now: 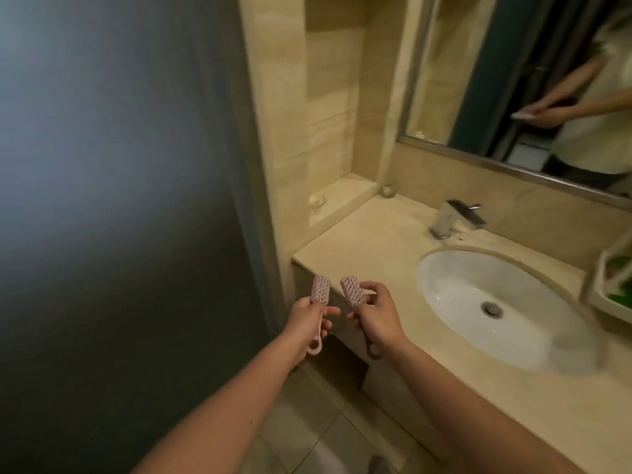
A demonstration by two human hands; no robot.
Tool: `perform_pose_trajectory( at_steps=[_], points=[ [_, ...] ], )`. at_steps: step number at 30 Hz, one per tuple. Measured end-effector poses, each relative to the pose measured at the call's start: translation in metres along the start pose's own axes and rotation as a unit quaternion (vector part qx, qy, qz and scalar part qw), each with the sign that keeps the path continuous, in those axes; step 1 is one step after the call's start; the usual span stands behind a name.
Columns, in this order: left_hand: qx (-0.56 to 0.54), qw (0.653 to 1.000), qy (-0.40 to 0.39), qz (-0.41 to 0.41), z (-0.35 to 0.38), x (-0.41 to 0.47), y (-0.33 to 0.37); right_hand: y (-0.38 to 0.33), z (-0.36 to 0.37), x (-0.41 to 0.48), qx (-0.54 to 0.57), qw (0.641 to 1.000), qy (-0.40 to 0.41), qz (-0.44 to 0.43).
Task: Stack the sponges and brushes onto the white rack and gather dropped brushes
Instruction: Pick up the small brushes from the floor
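Observation:
My left hand (305, 325) grips the handle of a pink brush (319, 293), bristle head up, its ring end hanging below my palm. My right hand (376, 314) holds a second brush (352, 291) with a darker handle, fingers curled around its neck. Both brushes are in the air in front of the counter's left corner, side by side and a little apart. The white rack (602, 295) shows only partly at the right edge, standing on the counter past the sink, with green things inside it.
A beige stone counter (369, 241) holds an oval white sink (455, 289) and a chrome faucet (451, 218). A dark frosted door fills the left. A mirror (496, 80) hangs above. A tiled floor lies below, with a dark object at the bottom edge.

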State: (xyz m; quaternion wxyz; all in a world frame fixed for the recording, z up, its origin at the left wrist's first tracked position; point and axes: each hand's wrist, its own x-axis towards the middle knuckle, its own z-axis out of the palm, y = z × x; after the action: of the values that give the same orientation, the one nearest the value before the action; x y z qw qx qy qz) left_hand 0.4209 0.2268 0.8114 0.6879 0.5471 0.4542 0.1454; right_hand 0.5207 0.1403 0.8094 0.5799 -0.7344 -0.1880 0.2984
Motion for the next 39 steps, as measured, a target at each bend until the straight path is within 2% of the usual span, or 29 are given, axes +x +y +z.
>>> perform_pose_trajectory(
  at_steps=[6, 15, 22, 27, 32, 39],
  points=[
    [0.046, 0.995, -0.087, 0.004, 0.102, -0.001, 0.011, 0.013, -0.105, 0.001, 0.037, 0.990, 0.134, 0.025],
    [0.097, 0.978, -0.177, 0.049, 0.254, 0.014, 0.021, 0.030, -0.245, 0.014, 0.090, 0.961, 0.256, 0.053],
    [0.156, 0.957, -0.242, 0.035, 0.383, 0.017, 0.024, 0.045, -0.362, 0.031, 0.111, 0.930, 0.346, 0.063],
    [0.194, 0.940, -0.277, 0.039, 0.464, 0.017, 0.020, 0.059, -0.433, 0.037, 0.113, 0.911, 0.393, 0.055],
    [0.245, 0.913, -0.314, 0.089, 0.538, 0.012, 0.012, 0.076, -0.502, 0.039, 0.115, 0.893, 0.430, 0.069],
    [0.260, 0.900, -0.341, 0.074, 0.620, 0.014, 0.008, 0.098, -0.574, 0.043, 0.089, 0.886, 0.443, 0.107]
  ],
)
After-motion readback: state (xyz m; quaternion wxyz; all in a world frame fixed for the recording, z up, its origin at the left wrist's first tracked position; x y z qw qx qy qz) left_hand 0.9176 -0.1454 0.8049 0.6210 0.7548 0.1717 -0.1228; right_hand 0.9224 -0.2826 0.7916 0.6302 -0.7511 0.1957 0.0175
